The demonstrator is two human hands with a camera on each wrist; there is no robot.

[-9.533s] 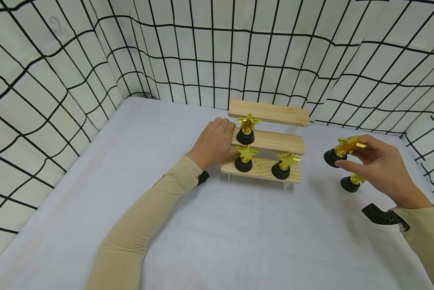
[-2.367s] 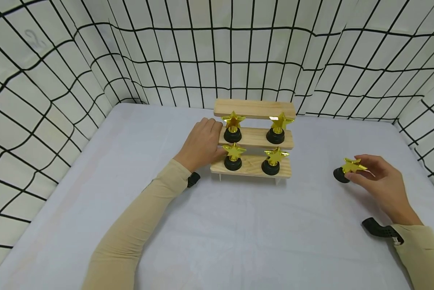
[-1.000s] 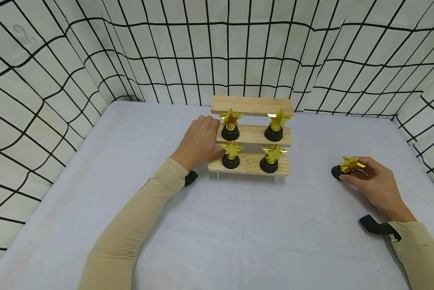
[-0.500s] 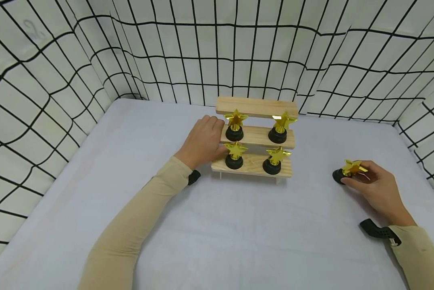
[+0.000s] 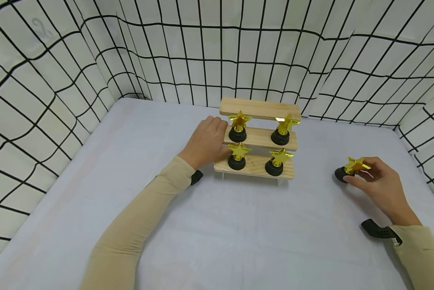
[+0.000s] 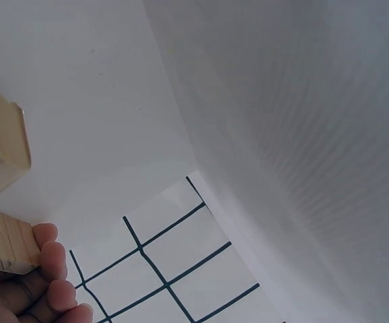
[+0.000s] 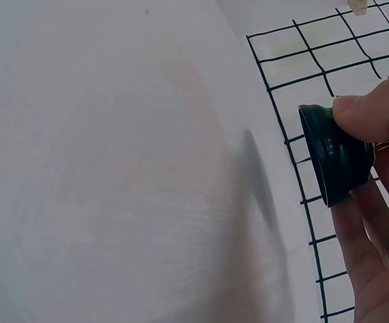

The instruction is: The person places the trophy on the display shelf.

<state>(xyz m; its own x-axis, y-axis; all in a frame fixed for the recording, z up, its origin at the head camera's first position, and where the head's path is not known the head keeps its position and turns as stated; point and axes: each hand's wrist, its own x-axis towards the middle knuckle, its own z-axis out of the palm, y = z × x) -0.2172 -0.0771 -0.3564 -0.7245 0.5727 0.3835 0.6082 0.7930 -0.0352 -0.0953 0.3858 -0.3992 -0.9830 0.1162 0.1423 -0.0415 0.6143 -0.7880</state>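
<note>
My left hand [image 5: 206, 141] grips the left end of a three-tier wooden display shelf [image 5: 258, 137]. Its fingers [image 6: 53, 259] curl round a board end in the left wrist view. On the middle tier stand two gold star trophies with black bases, one left [image 5: 239, 127] and one right [image 5: 283, 129]. The bottom tier bears two more, left [image 5: 237, 156] and right [image 5: 277, 162]. Off to the right, my right hand [image 5: 383, 187] pinches another star trophy [image 5: 354, 166]. In the right wrist view, thumb and fingers hold its black base [image 7: 336, 155], and its shadow lies apart from it.
A white cloth [image 5: 238, 233] covers the table. White walls with black grid lines [image 5: 209, 48] rise at the back and both sides. The shelf's top tier [image 5: 260, 108] bears no trophy. Black straps sit at both wrists.
Since the oldest frame, a second trophy has come to stand on the middle tier's right. My right hand now holds the trophy that stood on the table. Over the last second, the hands barely moved.
</note>
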